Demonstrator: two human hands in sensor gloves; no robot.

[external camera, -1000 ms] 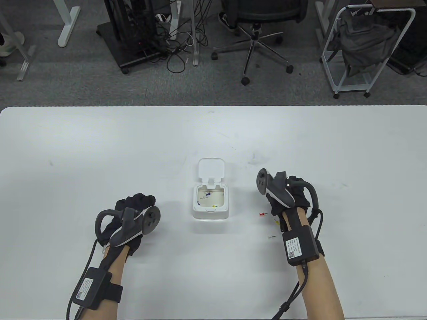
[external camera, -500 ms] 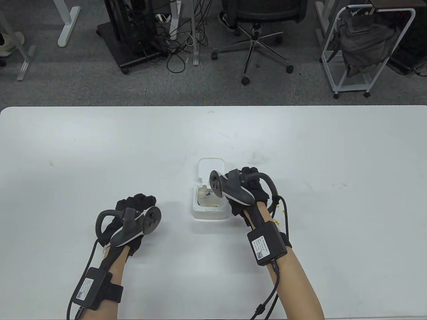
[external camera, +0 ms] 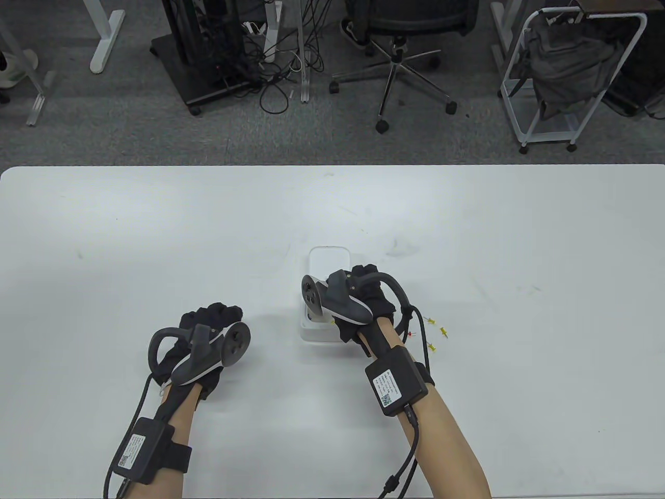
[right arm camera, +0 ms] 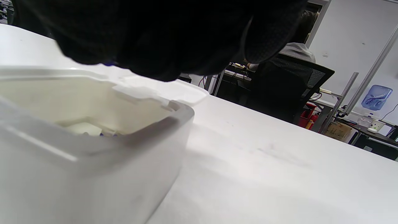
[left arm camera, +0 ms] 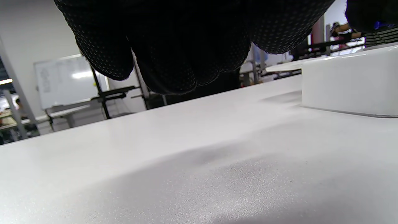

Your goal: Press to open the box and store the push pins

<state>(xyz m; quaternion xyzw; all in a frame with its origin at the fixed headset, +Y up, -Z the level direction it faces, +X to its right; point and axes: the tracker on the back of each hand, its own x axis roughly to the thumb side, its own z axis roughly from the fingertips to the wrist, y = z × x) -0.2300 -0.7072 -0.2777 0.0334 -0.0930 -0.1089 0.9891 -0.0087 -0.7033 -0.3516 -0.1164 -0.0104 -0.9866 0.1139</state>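
The white box (external camera: 318, 336) stands mid-table with its lid (external camera: 329, 257) flipped back; the same box shows in the left wrist view (left arm camera: 348, 84) and the right wrist view (right arm camera: 93, 149). My right hand (external camera: 370, 283) hovers over the open box, fingers curled downward (right arm camera: 155, 37). A speck of blue shows at its fingertips, so it seems to pinch a blue push pin (right arm camera: 108, 64). Another blue pin lies inside the box. My left hand (external camera: 213, 314) rests on the table left of the box, fingers loosely curled (left arm camera: 174, 46), holding nothing.
Loose push pins lie on the table right of the box: three yellow ones (external camera: 443, 330) and a red one (external camera: 413, 333) beside my right wrist. An office chair (external camera: 400, 47) and a rack (external camera: 566, 78) stand beyond the table's far edge.
My right hand moved left from the loose pins to above the open box, now covering most of it. The left hand stayed still.
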